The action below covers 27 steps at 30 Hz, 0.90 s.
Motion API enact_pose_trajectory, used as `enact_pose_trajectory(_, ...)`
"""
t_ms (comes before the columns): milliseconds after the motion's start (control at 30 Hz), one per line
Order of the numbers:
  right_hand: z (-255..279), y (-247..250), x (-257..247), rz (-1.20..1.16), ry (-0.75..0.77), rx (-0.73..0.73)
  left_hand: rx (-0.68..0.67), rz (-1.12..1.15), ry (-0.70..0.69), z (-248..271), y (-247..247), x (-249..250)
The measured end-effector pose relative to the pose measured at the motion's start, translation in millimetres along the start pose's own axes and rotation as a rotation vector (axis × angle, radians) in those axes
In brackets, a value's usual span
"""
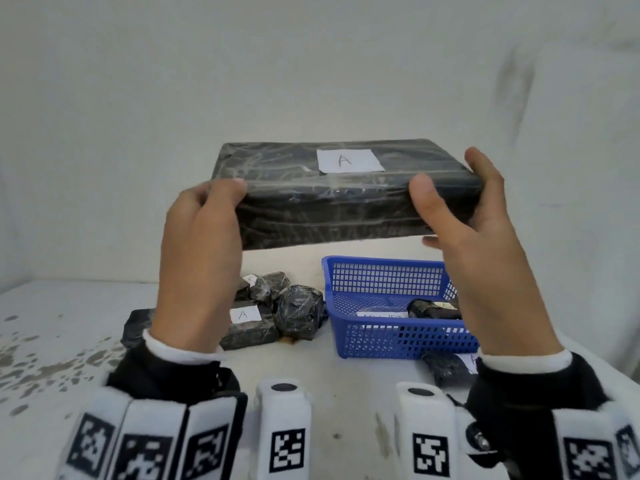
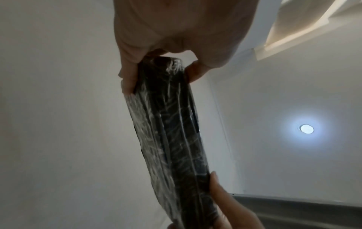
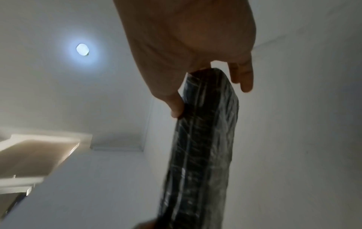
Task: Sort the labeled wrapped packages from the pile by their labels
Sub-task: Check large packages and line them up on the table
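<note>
A large flat black wrapped package (image 1: pixel 332 199) with a white label reading A (image 1: pixel 348 160) is held up in the air in front of me. My left hand (image 1: pixel 204 237) grips its left end, thumb on top. My right hand (image 1: pixel 464 220) grips its right end, thumb on the near side and fingers behind. The wrist views show the package edge-on (image 2: pixel 172 131) (image 3: pixel 203 147) pinched between thumb and fingers. Below on the table lies the pile of black wrapped packages (image 1: pixel 277 310), one labeled A (image 1: pixel 244 314).
A blue plastic basket (image 1: pixel 388 337) stands on the white table at right, holding a small wrapped package (image 1: pixel 433 308) and a paper label. Another wrapped package (image 1: pixel 450 367) lies in front of the basket. The table (image 1: pixel 52 341) at left is stained; a white wall rises behind.
</note>
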State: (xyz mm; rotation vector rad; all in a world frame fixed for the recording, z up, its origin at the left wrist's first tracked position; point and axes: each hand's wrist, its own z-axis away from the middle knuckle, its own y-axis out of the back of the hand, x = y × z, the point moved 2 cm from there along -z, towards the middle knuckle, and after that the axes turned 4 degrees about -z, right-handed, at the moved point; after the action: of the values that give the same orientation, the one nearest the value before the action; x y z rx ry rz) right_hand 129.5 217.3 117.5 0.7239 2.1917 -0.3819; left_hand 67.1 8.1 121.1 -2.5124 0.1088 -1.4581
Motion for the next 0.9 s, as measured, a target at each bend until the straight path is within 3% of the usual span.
enact_pose_trajectory(133, -7.1, 8.4, 5.0, 0.001, -0.091, -0.068, -0.111, 0.049, -0.030, -6.5, 3.3, -3.7)
enact_pose_trajectory(367, -13.1, 16.2, 14.9, -0.010, -0.107, -0.124, -0.280, -0.155, -0.076, -10.0, 6.1, -8.6)
enact_pose_trajectory(467, -9.9, 13.1, 10.4, -0.005, -0.105, -0.154, -0.290, -0.307, -0.165, -5.6, 2.3, -9.9)
enact_pose_trajectory(633, -2.3, 7.7, -0.3, 0.099, -0.061, -0.103, -0.331, -0.255, -0.142, -2.0, -1.5, -9.1)
enact_pose_trajectory(900, 2.1, 0.6, -2.9, 0.154, -0.012, -0.081, -0.228, -0.388, -0.222, 2.7, -0.8, -7.2)
